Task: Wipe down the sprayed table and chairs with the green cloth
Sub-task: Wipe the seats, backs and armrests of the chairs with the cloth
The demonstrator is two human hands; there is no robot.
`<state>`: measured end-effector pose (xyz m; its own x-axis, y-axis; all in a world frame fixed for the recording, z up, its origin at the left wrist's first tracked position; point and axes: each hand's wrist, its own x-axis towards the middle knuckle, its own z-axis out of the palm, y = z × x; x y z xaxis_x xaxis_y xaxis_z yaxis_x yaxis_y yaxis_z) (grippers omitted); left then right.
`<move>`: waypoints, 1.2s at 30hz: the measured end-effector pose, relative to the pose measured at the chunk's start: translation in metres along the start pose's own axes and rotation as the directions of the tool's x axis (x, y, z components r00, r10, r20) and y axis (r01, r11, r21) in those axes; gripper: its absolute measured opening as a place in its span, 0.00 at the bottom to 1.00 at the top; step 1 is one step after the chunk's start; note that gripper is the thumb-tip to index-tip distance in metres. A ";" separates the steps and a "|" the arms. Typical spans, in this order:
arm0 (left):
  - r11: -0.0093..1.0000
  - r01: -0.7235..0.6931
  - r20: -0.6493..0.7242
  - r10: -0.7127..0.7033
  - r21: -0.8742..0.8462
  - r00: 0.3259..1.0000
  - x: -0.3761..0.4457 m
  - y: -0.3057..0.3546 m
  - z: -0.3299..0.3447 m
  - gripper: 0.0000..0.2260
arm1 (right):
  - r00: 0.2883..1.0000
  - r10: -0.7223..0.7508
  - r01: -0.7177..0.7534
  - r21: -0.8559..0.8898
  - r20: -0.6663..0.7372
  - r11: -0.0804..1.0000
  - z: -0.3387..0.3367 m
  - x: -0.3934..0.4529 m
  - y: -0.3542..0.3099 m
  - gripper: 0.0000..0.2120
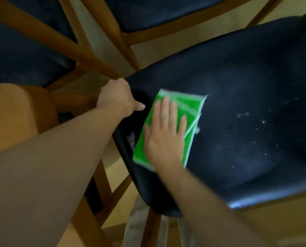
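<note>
Green cloth lies under flat right hand; left hand apparently grips chair seat edge.

matt dark padded chair seat, smooth wooden frame, green cloth

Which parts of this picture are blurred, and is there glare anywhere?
Head view: the right hand and green cloth are smeared by motion; the left hand, gripping the dark chair seat, is sharper; a bluish glare lies on the seat's near edge; the room is dim; the wide lens bends the wooden chair legs.
</note>
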<state>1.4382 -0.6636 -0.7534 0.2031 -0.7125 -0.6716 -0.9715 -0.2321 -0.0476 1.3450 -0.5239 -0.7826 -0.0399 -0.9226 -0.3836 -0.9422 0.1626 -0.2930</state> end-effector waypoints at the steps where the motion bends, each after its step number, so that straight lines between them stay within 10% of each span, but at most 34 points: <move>1: 1.000 -0.008 0.014 0.008 0.004 1.000 0.000 0.000 0.000 0.35 | 0.997 -0.058 0.058 -0.014 0.052 0.998 0.011 -0.030 -0.003 0.32; 8: 0.999 0.026 0.063 -0.028 0.035 0.998 0.004 0.001 -0.001 0.30 | 0.943 -0.300 0.311 -0.066 0.142 0.948 0.029 -0.095 0.039 0.31; 18: 0.996 0.022 0.062 -0.027 0.090 0.998 -0.002 0.003 -0.006 0.35 | 0.962 0.202 -0.217 -0.061 -0.182 0.974 -0.079 0.061 0.200 0.35; 25: 0.993 0.093 0.065 -0.097 0.069 0.993 -0.003 0.006 -0.007 0.34 | 0.897 0.380 -0.389 0.003 -0.225 0.921 -0.049 0.025 0.160 0.35; 30: 0.981 0.122 0.113 -0.106 -0.151 0.988 -0.015 0.013 0.003 0.35 | 0.986 0.156 -0.162 -0.132 -0.054 0.978 0.017 -0.101 0.102 0.36; 36: 0.955 0.142 0.186 -0.095 -0.259 0.978 -0.055 0.080 0.033 0.62 | 0.994 -0.097 0.087 -0.160 -0.059 0.983 -0.002 -0.087 0.159 0.35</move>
<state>1.3452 -0.6212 -0.7441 0.2685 -0.5512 -0.7900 -0.8676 -0.4947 0.0503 1.1975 -0.4189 -0.7939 0.0321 -0.9531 -0.3008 -0.9831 0.0241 -0.1813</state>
